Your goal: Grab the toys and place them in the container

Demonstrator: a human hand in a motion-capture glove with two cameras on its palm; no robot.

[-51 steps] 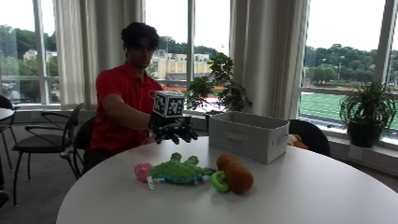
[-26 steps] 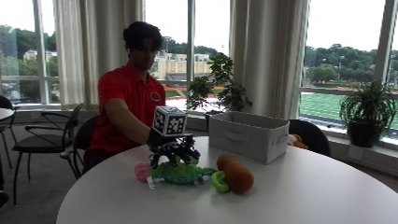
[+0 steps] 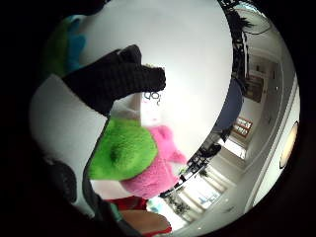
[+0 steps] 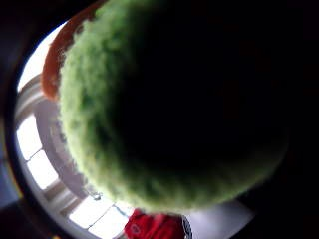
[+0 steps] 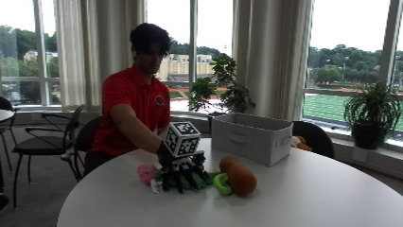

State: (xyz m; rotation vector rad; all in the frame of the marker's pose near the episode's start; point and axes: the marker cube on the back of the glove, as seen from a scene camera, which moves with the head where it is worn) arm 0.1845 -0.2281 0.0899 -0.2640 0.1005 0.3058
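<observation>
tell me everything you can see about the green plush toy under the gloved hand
The green plush toy lies on the white table, fuzzy green with pink parts at one end and a small white tag. The gloved right hand covers it, fingers draped down over its body. The brown and orange plush toy lies right beside it.

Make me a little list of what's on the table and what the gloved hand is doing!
hand: gloved right hand lies on the green toy, fingers draped down over it
green toy: on the table, not lifted; it has a pink part
orange toy: lies on the table beside the green toy, green ring at its side
container: grey bin stands on the table behind the toys; cannot see inside
toys visibly in bin: none
</observation>
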